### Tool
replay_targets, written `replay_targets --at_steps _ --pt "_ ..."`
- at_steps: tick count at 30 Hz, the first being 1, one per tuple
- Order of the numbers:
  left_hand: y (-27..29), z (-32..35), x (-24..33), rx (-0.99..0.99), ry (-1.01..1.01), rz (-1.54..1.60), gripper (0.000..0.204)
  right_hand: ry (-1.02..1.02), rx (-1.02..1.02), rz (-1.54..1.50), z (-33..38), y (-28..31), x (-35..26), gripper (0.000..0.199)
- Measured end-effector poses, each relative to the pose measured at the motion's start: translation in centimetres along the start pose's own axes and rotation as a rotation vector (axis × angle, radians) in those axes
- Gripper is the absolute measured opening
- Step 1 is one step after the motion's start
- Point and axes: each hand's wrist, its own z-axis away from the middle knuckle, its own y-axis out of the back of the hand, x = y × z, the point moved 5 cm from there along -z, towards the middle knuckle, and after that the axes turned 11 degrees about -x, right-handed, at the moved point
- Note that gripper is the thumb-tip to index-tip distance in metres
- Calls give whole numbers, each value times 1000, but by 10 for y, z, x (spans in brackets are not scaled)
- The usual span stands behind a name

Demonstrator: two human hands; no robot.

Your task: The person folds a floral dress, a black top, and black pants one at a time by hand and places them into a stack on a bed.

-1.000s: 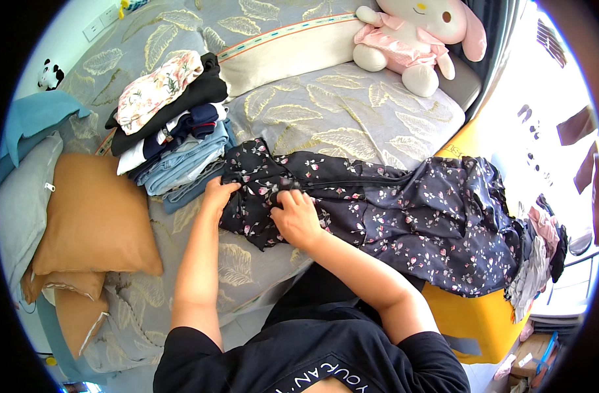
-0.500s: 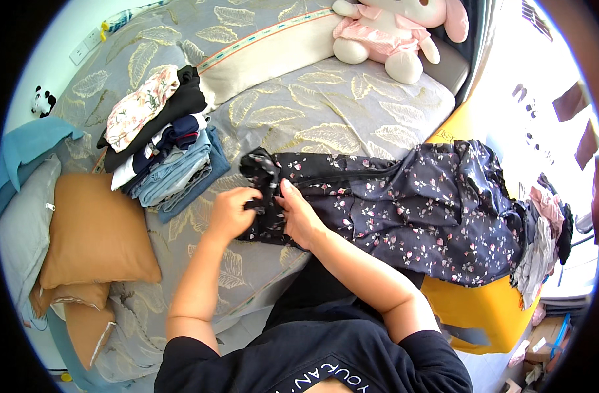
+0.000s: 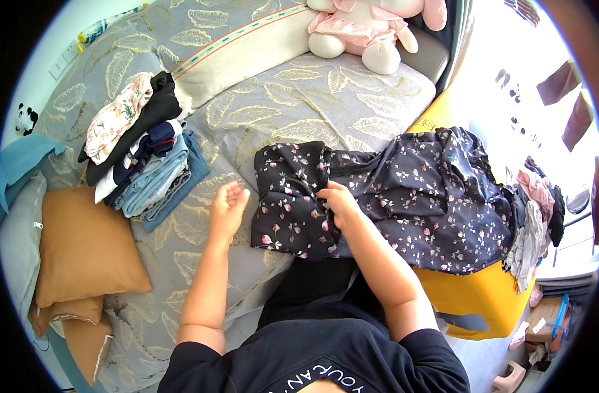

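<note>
Your left hand, half open, empty, is beside the floral garment; your right hand, fingers curled, touches its fold, grip unclear.

The black garment, printed with small pink and white flowers and pale leaves, lay stretched out sideways. Its left end was doubled over into a flat, fairly smooth panel, whose inner edge touched the right fingers. The panel's outer edge lay just beside the left fingers, apart from them. Rightward of the right fingers, the longer remainder spread out loosely, wrinkled and bunched toward its far end.
</note>
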Motion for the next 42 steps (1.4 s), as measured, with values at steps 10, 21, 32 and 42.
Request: replay_targets --at_steps 10,21,32,42 --pt "-64 -5 -4 -258 311 419 63 331 -90 309 -11 7 -10 28" --pt "-69 -10 -28 -57 227 651 35 936 435 1246 72 -26 -37 56" --pt "-91 23 52 -694 -56 356 51 403 -11 41 33 -15 20 45" --pt "-87 -24 8 -388 -19 916 71 397 -31 -180 -19 -93 -104 36"
